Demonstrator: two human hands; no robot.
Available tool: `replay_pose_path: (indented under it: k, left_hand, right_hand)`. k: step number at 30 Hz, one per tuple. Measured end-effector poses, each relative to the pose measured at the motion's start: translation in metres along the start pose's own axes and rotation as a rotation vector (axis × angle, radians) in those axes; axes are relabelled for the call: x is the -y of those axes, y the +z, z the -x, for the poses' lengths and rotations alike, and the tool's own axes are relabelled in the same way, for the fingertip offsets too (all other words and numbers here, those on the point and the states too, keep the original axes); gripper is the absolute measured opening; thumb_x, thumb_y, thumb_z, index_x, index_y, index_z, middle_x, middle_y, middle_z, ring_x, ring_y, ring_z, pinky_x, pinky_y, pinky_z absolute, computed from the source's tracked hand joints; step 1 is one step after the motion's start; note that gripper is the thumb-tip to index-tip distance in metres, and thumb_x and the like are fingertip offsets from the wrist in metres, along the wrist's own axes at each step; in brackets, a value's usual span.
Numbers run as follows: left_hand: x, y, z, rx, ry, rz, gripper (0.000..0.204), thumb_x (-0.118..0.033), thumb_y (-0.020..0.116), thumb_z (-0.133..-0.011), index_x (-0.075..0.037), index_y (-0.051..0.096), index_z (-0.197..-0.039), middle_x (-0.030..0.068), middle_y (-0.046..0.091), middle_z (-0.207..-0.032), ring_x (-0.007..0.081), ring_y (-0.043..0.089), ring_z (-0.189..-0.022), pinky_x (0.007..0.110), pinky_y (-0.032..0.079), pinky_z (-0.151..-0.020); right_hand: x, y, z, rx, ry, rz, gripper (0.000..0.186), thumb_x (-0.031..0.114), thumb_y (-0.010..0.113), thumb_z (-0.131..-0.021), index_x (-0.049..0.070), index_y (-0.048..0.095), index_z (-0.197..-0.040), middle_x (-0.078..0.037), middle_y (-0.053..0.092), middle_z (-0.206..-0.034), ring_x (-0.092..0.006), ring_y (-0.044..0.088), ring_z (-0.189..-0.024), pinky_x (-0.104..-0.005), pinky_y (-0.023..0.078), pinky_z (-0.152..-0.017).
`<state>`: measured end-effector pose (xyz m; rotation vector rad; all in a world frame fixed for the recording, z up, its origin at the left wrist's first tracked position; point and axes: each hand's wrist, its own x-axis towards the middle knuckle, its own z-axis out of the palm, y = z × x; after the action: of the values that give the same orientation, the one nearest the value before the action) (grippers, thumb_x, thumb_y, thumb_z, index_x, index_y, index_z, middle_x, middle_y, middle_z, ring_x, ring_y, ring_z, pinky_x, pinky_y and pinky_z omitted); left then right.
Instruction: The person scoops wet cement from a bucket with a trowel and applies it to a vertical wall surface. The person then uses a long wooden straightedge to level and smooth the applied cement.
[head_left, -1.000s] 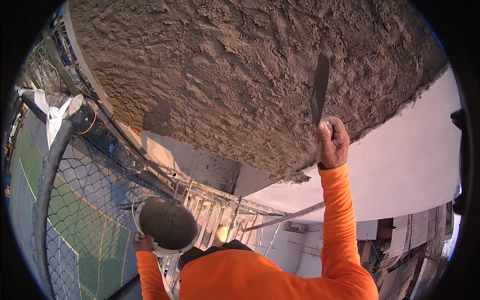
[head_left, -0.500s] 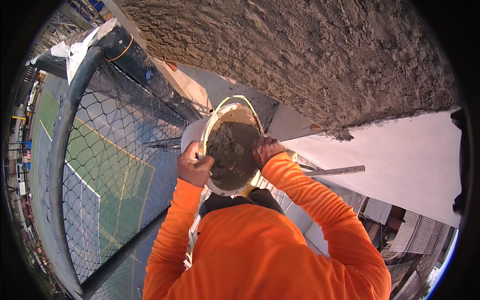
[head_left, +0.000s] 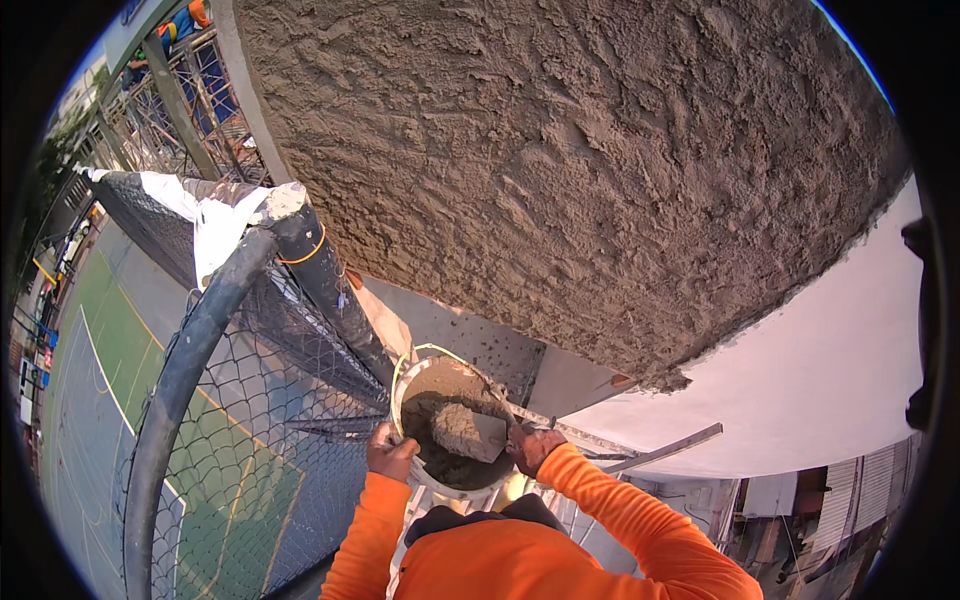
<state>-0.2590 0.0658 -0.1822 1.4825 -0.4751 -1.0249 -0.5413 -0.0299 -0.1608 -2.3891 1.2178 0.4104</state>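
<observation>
My left hand [head_left: 390, 455] grips the near left rim of a bucket [head_left: 440, 372] of grey mortar. On the bucket's right, my right hand [head_left: 535, 447] is closed on the handle of a trowel, whose blade [head_left: 488, 436] lies inside with a lump of mortar [head_left: 455, 428] on it. The handle is mostly hidden by my fingers. Beyond the bucket spreads a surface of rough, ridged wet mortar [head_left: 570, 180], its lower edge ragged above a smooth white surface [head_left: 780, 370].
A chain-link fence [head_left: 235, 420] with dark pipes [head_left: 210, 330] and white cloth [head_left: 220, 235] stands close on my left, a painted court [head_left: 120, 350] below. Scaffolding [head_left: 215, 105] and another worker in orange and blue [head_left: 180, 25] are at upper left. A metal bar [head_left: 660, 450] juts out at right.
My right hand has brought the trowel down from the rough surface into the bucket, and mortar now shows on the blade. The bucket and my left hand have moved inward from lower left.
</observation>
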Motion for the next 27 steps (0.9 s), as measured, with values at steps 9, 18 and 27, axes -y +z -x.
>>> replay_pose_path:
  k: [9, 18, 27]
  left_hand:
    - [0.039, -0.045, 0.007, -0.114, -0.011, 0.093, 0.031, 0.007, 0.062, -0.067, 0.0, 0.068, -0.097, 0.0037, 0.068, -0.084, 0.0141, 0.061, -0.069, 0.029, 0.05, -0.063]
    - [0.054, -0.053, 0.041, -0.37, 0.044, 0.068, 0.02, 0.006, 0.062, -0.064, -0.004, 0.062, -0.081, 0.0041, 0.065, -0.077, 0.0141, 0.058, -0.062, 0.029, 0.047, -0.056]
    - [0.063, -0.021, 0.016, -0.363, -0.061, -0.09, 0.02, 0.004, 0.064, -0.066, -0.01, 0.05, -0.07, -0.0004, 0.057, -0.069, 0.0106, 0.05, -0.059, 0.028, 0.042, -0.053]
  right_hand:
    - [0.013, -0.183, 0.018, -0.146, -0.433, -0.104, 0.035, 0.035, 0.06, -0.098, 0.006, 0.06, -0.117, -0.02, 0.067, -0.082, -0.045, 0.065, -0.08, -0.0516, 0.053, -0.071]
    - [-0.018, -0.309, -0.106, 0.139, -0.82, -1.565, 0.021, 0.028, 0.062, -0.102, 0.008, 0.058, -0.096, -0.001, 0.059, -0.076, -0.0102, 0.056, -0.062, -0.0293, 0.048, -0.054]
    - [-0.099, 0.017, -0.017, -0.063, -0.185, -1.046, 0.018, 0.018, 0.065, -0.099, 0.005, 0.058, -0.11, -0.002, 0.057, -0.08, -0.0103, 0.058, -0.071, -0.0268, 0.049, -0.053]
